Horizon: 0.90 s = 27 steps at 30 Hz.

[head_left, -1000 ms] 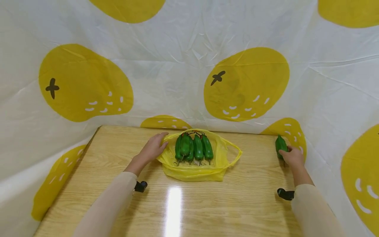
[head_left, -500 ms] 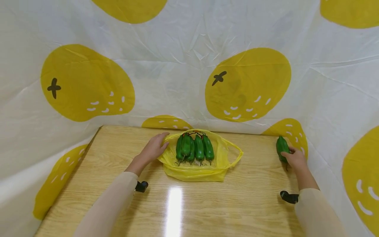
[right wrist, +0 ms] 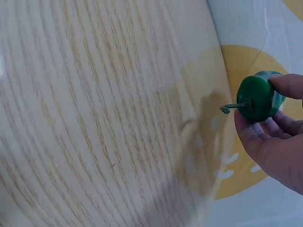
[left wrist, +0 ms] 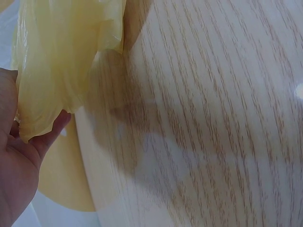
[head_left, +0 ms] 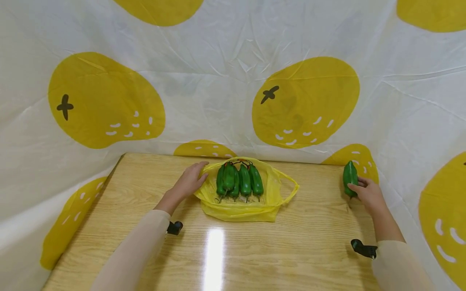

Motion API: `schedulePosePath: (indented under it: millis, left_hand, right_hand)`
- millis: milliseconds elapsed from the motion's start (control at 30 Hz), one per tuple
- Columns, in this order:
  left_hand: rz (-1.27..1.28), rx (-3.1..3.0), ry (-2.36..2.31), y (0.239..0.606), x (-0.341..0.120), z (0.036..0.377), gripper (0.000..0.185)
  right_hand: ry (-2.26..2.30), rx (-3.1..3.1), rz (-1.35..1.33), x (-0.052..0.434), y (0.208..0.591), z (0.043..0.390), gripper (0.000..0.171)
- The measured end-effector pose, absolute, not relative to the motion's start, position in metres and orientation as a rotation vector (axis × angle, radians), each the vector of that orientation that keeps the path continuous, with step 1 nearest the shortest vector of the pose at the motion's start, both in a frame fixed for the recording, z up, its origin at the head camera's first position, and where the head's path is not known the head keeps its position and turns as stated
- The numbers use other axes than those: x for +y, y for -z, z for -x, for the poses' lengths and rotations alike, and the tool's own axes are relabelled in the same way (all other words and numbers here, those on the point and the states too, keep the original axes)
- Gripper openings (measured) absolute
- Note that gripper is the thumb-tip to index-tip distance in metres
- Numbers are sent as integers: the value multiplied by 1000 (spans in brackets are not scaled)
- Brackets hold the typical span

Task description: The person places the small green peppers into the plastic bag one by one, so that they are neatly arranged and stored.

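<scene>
Lifted now, right hand (right wrist: 274,142) apparently grips pepper (right wrist: 258,101); wrist shows stem.

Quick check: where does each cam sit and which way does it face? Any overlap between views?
Head: on the head, facing forward and down at the wooden table; shows both sleeved arms, left hand, right hand.
Left wrist: beside the left hand, facing its pinch on the yellow plastic bag.
Right wrist: beside the right hand, facing the stem end of the green pepper it holds.
Shared: head and right wrist both show that pepper.
</scene>
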State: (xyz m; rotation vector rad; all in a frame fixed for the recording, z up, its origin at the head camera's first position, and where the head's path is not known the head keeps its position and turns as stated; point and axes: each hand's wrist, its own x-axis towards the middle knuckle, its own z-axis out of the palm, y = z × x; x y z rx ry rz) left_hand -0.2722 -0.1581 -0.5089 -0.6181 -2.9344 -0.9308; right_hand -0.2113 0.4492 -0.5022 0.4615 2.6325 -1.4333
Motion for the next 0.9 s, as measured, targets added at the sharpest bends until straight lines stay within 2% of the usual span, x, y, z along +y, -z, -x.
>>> schedulePosePath:
  millis: [900]
  left_hand:
    - [603,-2931,942,507,-159,271,51]
  right_hand:
    - [1429,2680,22,361,448,198,72]
